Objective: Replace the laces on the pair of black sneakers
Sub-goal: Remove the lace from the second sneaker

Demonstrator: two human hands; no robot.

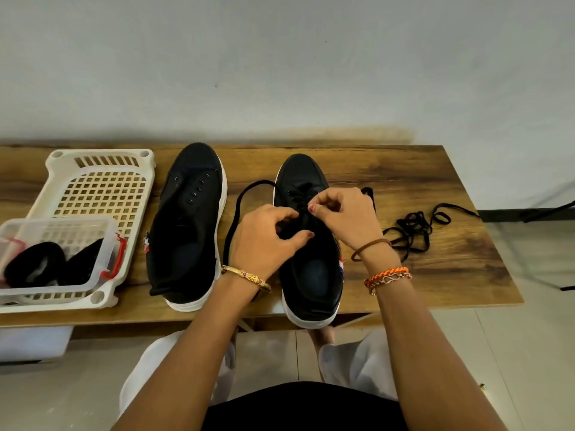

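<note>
Two black sneakers with white soles stand side by side on the wooden table (pixel 404 169), toes pointing away from me. The left sneaker (pixel 189 225) has bare eyelets with no lace. Over the tongue of the right sneaker (pixel 308 275), my left hand (pixel 264 241) and my right hand (pixel 345 216) both pinch a black lace (pixel 233 219). That lace is threaded through the shoe's upper eyelets and loops out to the left between the two shoes. A second black lace (pixel 417 228) lies loose in a tangle to the right.
A cream plastic basket (pixel 102 188) stands at the table's left end. A clear lidded box (pixel 59 256) with red clips and black items inside rests on it. The near table edge runs just under the shoe heels. A white wall rises behind.
</note>
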